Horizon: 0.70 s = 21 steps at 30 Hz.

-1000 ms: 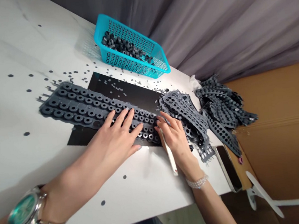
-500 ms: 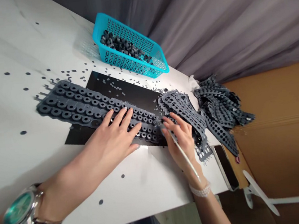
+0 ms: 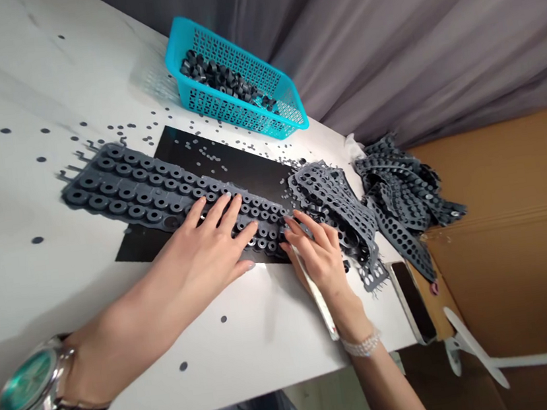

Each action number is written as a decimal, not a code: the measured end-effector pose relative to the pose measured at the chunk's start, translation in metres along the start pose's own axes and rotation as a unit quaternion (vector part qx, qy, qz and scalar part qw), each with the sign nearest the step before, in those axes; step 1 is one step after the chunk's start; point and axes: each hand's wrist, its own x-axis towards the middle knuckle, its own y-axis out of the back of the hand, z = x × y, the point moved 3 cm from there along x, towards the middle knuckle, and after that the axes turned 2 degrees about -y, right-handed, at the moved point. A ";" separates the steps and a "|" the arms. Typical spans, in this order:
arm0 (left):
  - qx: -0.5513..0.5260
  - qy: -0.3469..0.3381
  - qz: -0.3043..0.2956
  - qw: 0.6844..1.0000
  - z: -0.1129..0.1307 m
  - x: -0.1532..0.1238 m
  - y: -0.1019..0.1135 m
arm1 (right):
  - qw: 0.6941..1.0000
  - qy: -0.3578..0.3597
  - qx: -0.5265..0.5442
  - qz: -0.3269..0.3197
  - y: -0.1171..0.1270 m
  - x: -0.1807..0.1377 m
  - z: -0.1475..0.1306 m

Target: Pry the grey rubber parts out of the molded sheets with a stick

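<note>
My left hand [image 3: 204, 253] lay flat, fingers spread, pressing the long grey rubber strip of moulded rings [image 3: 162, 195] onto the black mat [image 3: 228, 164] on the white bench [image 3: 15, 97]. My right hand [image 3: 320, 259] had its fingers closed on a thin white pick tool [image 3: 317, 296], tip at the strip's near end. I judged the tip could slip and tear a ring if the strip shifted.

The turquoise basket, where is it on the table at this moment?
In the head view the turquoise basket stands at the table's far edge, beside the grey curtain, beyond the black mat.
</note>
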 end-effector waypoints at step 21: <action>-0.003 -0.003 0.021 1.000 -0.001 -0.002 0.004 | 0.957 -0.262 0.014 0.121 0.013 -0.006 0.025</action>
